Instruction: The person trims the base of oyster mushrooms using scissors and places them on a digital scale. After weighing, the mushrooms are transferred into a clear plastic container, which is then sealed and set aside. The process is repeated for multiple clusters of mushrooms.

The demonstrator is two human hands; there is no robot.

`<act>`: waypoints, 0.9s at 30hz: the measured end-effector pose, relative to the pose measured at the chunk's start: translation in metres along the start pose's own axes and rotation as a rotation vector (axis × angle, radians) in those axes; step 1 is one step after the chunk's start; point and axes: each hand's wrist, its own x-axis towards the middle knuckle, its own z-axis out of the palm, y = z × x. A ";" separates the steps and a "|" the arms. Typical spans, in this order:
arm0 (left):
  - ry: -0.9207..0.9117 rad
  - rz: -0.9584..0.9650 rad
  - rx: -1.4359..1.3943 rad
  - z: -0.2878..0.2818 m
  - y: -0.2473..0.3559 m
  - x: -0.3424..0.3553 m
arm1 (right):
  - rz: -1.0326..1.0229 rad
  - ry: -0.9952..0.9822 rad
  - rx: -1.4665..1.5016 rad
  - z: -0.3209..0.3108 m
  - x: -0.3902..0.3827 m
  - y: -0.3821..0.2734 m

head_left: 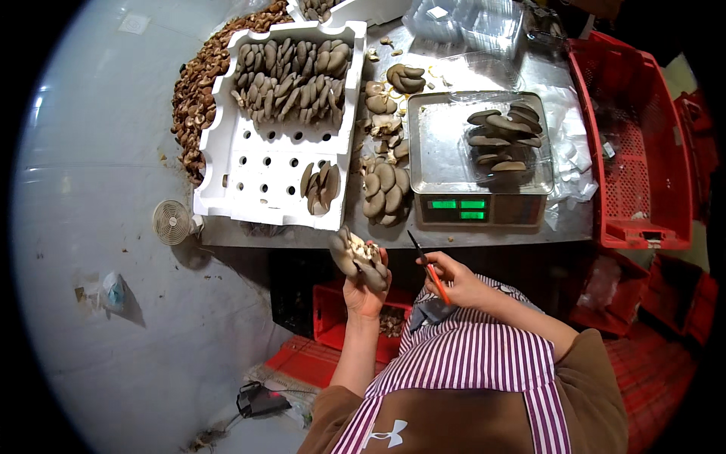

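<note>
My left hand [368,297] is closed round a cluster of grey-brown oyster mushrooms [349,255], its pale cut stems turned upward, just off the table's front edge. To the right of it, my right hand [456,281] grips a small knife [439,286] with an orange handle. Its narrow dark blade points up and to the left, apart from the cluster. Beyond both hands, more oyster mushrooms [384,189] lie loose on the metal table [318,236]. A white foam crate [253,198] on the left holds rows of the same mushrooms and one small cluster near its front.
A weighing scale [420,170] with green-lit digits carries mushrooms [505,136] in a clear tray. Clear plastic trays [461,26] are stacked behind. A red crate [643,144] stands at the right. Small brown mushrooms [198,98] are heaped left of the foam crate, near a fan [173,222].
</note>
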 end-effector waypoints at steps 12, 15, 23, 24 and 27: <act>0.307 0.063 0.066 0.025 -0.030 -0.005 | -0.591 0.257 -1.040 -0.006 0.020 -0.081; 0.361 0.093 0.084 0.037 -0.036 -0.007 | -0.642 0.256 -1.085 -0.008 0.025 -0.082; 0.395 0.119 0.153 0.047 -0.033 -0.019 | -0.684 0.101 -1.117 -0.016 0.034 -0.081; 0.397 0.125 0.174 0.048 -0.032 -0.020 | -0.706 0.091 -1.135 -0.017 0.036 -0.080; 0.377 0.142 0.282 0.045 -0.029 -0.023 | -0.698 0.092 -1.125 -0.019 0.037 -0.064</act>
